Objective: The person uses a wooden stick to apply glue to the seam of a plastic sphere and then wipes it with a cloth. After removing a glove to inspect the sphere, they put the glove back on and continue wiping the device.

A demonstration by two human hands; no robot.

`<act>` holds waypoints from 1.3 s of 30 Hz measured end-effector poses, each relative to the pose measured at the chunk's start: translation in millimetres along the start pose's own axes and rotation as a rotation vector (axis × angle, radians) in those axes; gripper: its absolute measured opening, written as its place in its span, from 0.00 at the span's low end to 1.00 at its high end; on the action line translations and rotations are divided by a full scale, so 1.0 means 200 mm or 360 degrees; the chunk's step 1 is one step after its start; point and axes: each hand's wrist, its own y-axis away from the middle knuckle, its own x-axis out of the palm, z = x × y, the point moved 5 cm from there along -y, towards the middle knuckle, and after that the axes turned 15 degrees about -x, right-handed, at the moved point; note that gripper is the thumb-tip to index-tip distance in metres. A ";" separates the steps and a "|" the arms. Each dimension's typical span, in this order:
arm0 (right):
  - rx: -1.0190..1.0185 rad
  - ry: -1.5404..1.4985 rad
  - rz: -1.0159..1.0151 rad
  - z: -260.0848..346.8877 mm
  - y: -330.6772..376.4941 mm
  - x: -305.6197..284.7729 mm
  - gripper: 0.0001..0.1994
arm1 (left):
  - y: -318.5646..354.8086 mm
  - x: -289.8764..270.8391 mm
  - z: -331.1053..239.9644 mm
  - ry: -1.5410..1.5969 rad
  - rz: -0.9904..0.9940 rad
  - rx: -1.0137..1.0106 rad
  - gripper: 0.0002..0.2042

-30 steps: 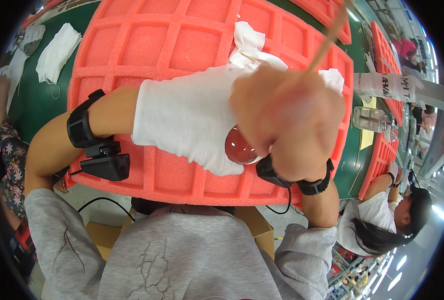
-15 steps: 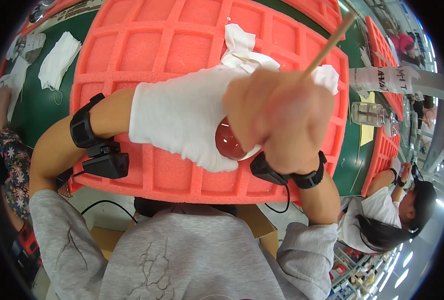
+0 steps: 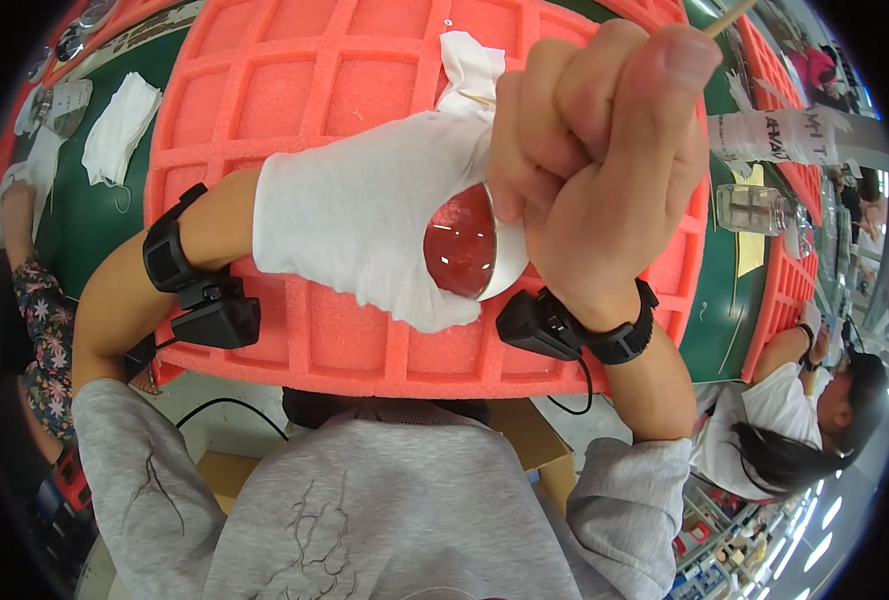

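My left hand (image 3: 354,215), in a white cloth glove, is closed around a round, glossy glass piece (image 3: 459,245). The glass looks red, though I cannot tell whether that is its own colour or the foam behind it. A white patch shows along its right side. Above and beside the glass, my bare right hand (image 3: 609,150) is closed in a fist on a thin wooden stick (image 3: 731,17). One end of the stick sticks out past the thumb toward the upper right; the rest is hidden by the hand. White crumpled cloth (image 3: 471,68) lies just beyond my left hand.
Under my hands lies a red foam tray (image 3: 284,95) with square compartments, on a green table (image 3: 74,225). A white folded cloth (image 3: 121,125) is at left; a clear glass jar (image 3: 749,208) stands at right near yellow paper. Other people sit on both sides.
My right hand has moved up and right with the stick, uncovering more of the glass piece. The left hand keeps hold of the glass, almost in place.
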 end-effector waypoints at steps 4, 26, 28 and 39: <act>-0.0373 0.0287 0.0632 0.03 0.06 0.14 0.21 | 0.02 0.00 0.00 0.0120 -0.0003 0.0049 0.14; -0.0064 0.0672 0.0571 0.04 -0.03 0.02 0.22 | 0.01 -0.03 -0.03 0.0276 -0.0162 0.0141 0.09; -0.0221 0.0994 0.0635 0.07 -0.04 0.02 0.21 | -0.01 -0.03 -0.02 0.0187 -0.0174 0.0238 0.09; 0.0351 0.1040 0.0872 0.12 -0.01 -0.01 0.14 | 0.01 -0.04 0.03 -0.0189 -0.0179 0.0035 0.31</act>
